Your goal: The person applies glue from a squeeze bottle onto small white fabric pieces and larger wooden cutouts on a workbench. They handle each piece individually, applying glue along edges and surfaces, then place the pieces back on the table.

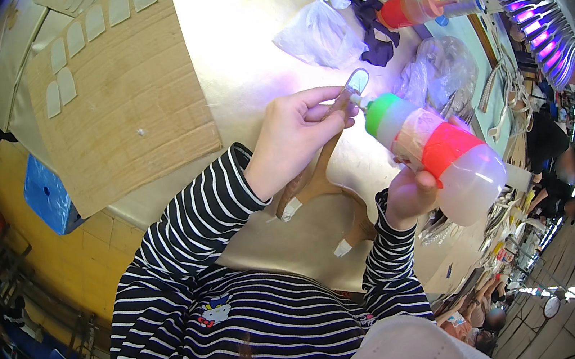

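Left hand (292, 135): fingers pinched around a small clear oval piece (356, 83), raised over the table (248, 46). Right hand (409, 196): closed around a translucent squeeze bottle (444, 151), tilted, its white nozzle touching the lower end of the piece. Bottle: green cap, red-orange band, cloudy body. Nearby: cardboard sheet (139, 97) carrying similar pale pieces; wooden stand (324, 182) beneath the hands.

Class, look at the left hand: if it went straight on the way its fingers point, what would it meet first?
Probably the squeeze bottle's white nozzle, just beyond the small clear piece that the left hand pinches; depth is uncertain.
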Motion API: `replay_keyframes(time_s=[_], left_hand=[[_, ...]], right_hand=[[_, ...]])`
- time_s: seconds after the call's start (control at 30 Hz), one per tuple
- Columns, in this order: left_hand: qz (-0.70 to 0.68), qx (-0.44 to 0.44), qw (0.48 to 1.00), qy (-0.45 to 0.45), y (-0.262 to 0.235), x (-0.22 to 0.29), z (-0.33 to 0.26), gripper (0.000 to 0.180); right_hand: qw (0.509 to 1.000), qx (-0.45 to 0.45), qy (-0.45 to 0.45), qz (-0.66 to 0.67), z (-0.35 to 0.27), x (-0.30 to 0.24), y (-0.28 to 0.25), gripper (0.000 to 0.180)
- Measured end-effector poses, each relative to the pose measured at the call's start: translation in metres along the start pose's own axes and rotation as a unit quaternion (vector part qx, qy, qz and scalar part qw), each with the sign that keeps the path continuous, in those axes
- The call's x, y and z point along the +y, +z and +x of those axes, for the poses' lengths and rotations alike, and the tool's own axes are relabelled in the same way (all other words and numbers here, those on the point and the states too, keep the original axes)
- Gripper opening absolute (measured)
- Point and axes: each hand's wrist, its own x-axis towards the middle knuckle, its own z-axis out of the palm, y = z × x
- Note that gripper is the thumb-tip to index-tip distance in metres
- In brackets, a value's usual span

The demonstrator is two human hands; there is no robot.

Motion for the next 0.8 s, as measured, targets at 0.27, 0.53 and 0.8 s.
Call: replay_keyframes(time_s=[0.27, 0.53, 0.8], left_hand=[[0.060, 0.008, 0.998, 0.025, -0.0018, -0.0001, -0.0003, 0.033], [0.126, 0.008, 0.991, 0.040, -0.0026, -0.0014, -0.0014, 0.036], [0.148, 0.011, 0.988, 0.051, -0.0011, 0.0006, -0.0029, 0.034]], right_hand=[[0.998, 0.004, -0.036, -0.055, 0.0005, 0.0071, 0.0010, 0.106], [0.996, 0.007, -0.027, -0.091, 0.0008, 0.0065, 0.0022, 0.108], [0.991, -0.014, -0.067, -0.116, 0.0042, 0.0055, 0.0032, 0.110]])
